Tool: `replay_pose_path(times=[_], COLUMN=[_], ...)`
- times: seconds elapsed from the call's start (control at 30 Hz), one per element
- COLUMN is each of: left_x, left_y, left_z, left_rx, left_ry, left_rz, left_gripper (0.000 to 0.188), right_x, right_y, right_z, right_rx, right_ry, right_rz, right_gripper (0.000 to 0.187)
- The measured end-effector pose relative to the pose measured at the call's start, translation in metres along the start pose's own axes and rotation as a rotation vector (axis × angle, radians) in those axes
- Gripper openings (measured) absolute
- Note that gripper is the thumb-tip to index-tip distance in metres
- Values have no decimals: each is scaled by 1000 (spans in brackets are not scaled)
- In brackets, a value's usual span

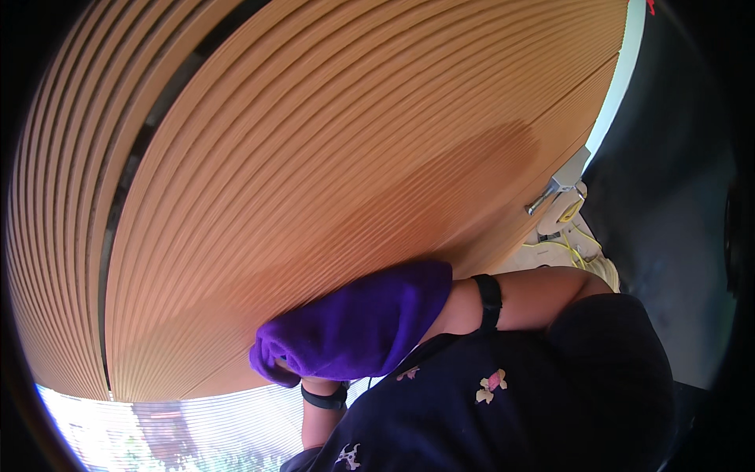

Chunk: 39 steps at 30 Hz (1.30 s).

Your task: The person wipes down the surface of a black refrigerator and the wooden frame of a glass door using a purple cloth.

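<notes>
A purple cloth (362, 321) lies against the lower part of a ribbed, wood-coloured panel (330, 149). My right forearm (460, 308), with a black band around it, runs in from the right and disappears under the cloth. That covers my right hand, so its fingers are hidden. From the lower edge my left arm comes up, a black band at its wrist. At the cloth's bunched left end my left hand (285, 363) is wrapped in the folds, with only a sliver of skin showing. A darker, damp-looking patch (472, 177) stretches across the panel's ribs above the cloth.
A metal handle (541, 198) juts from the panel's right side. Beyond it are yellow cords (578, 256) on a pale surface. A dark gap (149, 130) separates the main panel from more slats at left. A bright window with blinds (189, 436) is at lower left.
</notes>
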State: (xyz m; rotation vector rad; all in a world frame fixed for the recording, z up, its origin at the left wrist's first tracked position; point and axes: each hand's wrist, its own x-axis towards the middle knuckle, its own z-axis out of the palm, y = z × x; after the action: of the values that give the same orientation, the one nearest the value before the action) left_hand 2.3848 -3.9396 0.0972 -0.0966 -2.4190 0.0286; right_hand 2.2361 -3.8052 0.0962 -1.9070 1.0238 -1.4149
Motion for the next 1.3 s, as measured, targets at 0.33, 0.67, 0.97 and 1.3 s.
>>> replay_pose_path(times=[0.33, 0.67, 0.97, 1.3], left_x=[23, 139, 153, 46], left_y=[21, 124, 146, 74], left_z=[38, 98, 106, 69], left_rx=[16, -545, -555, -287], left_ry=[89, 9, -66, -26], left_rz=[69, 222, 181, 7], left_gripper=[76, 73, 69, 75], right_x=[-36, -124, -147, -76], right_y=[-7, -32, 6, 53], right_z=[-49, -125, -92, -20], right_rx=[384, -763, -1024, -569], right_ry=[-16, 723, 952, 401], right_rz=[49, -75, 77, -15], right_gripper=[48, 31, 38, 32])
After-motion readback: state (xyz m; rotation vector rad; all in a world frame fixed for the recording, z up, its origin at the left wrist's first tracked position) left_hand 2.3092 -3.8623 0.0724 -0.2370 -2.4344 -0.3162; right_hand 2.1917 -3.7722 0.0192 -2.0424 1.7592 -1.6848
